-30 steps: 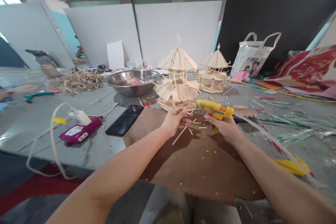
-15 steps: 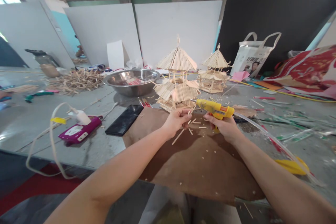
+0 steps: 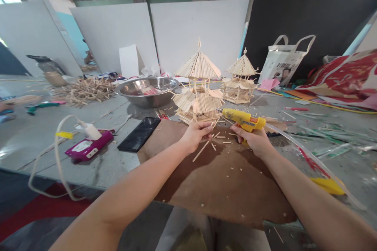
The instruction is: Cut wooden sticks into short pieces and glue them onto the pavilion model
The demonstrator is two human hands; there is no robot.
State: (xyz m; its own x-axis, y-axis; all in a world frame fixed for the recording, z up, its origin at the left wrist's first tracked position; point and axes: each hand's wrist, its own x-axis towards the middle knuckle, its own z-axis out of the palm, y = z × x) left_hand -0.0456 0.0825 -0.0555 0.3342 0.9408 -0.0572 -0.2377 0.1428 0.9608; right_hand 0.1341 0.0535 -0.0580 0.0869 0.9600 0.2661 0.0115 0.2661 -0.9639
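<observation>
- Grey-brown bottle with a dark lid (image 3: 52,73) — far left, upright on the grey tabletop (image 3: 103,176).
- Heap of short pale wooden sticks (image 3: 85,92) — far left, right of the bottle.
- Purple power strip (image 3: 83,150) — near left, a white plug (image 3: 92,131) seated in it.
- Black rectangular phone (image 3: 139,135) — lying flat, right of the strip.
- Round stainless-steel basin (image 3: 141,98) — far side, left of centre.
- Left hand (image 3: 196,136) — fingers curled, thumb and fingertips drawn together on a short pale wooden stick (image 3: 212,124) mostly hidden by them; just by the near foot of the larger model.
- Larger two-tiered pavilion model of pale wooden sticks (image 3: 203,101) — centre, upright at the far edge of the brown board (image 3: 224,188), loose cut sticks lying before it.
- Smaller pavilion model of like sticks (image 3: 239,83) — behind and to the right.
- Yellow glue gun (image 3: 243,119) — nozzle pointing left, beside the larger model's lower roof; contact cannot be told. A long translucent rod (image 3: 306,150) runs from its rear toward near right.
- Right hand (image 3: 255,140) — wrapped round the gun's grip.
- White carrier bag with two handles (image 3: 279,60) — far right.
- Red-and-white crumpled bag (image 3: 347,78) — extreme far right.
</observation>
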